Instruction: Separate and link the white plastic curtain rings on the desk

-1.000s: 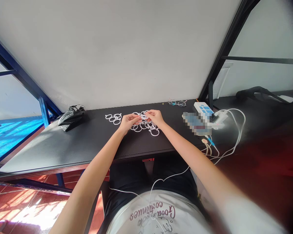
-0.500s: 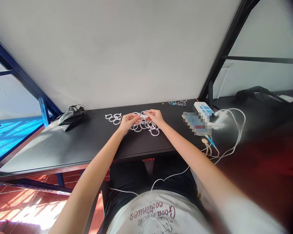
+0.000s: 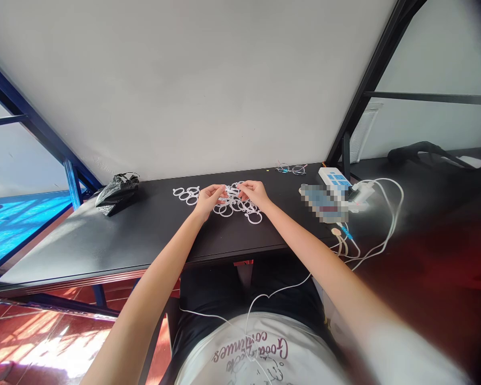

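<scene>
White plastic rings, looking like curtain rings [image 3: 254, 217] with small eyelets, lie in a loose pile on the black table. My left hand [image 3: 211, 200] is over the pile's left side, thumb and fingers pinched together on a white ring. Across a small gap, my right hand [image 3: 254, 193] is closed in a similar pinch at the pile's upper right, with white ring parts at its fingertips. Whether both hands grip the same ring cannot be made out against the pile. A smaller group of rings [image 3: 191, 200] rests left of my left hand.
A crumpled black plastic bag [image 3: 118, 192] sits on the table [image 3: 152, 235] at left. Eyeglasses [image 3: 299, 170] lie near the wall. To the right are a blurred-out phone [image 3: 324, 204], a white power strip [image 3: 334, 179] and looping white cables [image 3: 393, 214].
My fingertips have moved slightly apart, chiefly my left hand's. The white piece that spanned the gap between them no longer shows clearly there. The rest looks the same.
</scene>
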The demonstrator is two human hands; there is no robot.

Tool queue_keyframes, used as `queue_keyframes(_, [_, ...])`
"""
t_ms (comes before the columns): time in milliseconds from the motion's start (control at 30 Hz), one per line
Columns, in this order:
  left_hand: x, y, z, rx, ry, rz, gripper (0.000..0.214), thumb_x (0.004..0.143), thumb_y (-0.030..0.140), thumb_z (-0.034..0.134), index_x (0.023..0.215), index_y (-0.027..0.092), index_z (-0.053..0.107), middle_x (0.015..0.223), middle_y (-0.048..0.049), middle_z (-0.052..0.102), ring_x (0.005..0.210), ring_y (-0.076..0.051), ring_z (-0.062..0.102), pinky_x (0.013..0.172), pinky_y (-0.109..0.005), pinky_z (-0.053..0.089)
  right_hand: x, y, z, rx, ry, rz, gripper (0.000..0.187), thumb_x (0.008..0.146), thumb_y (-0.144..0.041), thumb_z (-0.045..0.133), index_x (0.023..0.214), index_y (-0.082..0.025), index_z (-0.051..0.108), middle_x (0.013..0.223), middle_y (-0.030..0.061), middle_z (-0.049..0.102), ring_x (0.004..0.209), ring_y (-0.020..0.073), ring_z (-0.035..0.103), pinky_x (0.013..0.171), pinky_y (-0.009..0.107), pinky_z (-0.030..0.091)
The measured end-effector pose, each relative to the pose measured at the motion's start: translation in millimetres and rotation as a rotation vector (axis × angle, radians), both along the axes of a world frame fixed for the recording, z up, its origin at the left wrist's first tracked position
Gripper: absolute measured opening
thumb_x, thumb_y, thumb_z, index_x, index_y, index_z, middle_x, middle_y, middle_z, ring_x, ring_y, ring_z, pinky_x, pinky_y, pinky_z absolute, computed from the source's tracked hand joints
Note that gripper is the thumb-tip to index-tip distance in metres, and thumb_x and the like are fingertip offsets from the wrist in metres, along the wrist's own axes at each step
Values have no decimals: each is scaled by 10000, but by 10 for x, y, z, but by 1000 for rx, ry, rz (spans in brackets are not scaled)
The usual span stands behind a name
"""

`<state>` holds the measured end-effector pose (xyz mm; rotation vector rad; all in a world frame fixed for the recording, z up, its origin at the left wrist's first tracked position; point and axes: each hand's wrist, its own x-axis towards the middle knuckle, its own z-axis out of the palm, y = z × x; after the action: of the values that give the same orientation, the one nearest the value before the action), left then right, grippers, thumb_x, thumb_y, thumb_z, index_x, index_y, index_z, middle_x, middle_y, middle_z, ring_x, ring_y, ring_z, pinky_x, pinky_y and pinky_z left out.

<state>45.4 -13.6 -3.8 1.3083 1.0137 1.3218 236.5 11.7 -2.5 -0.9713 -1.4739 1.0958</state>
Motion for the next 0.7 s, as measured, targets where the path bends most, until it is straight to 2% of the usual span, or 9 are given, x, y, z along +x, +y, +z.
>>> queue_keyframes(333, [18,-37,33,4,17,-25,421,682,556,775,802,166,672,773,-49,661,776,-164,635,617,-241,523,-8,-79,-20,163,-239,41,264,792,-433,674,715,-181,680,589,27,673,468,127,600,506,243,501])
queue_keyframes(700, [20,-32,30,-9,49,-6,409,700,543,758,817,162,668,739,-43,665,815,-185,664,613,-241,518,-6,-77,-30,144,-286,48,244,805,-417,656,723,-188,672,602,28,679,478,135,610,507,245,483])
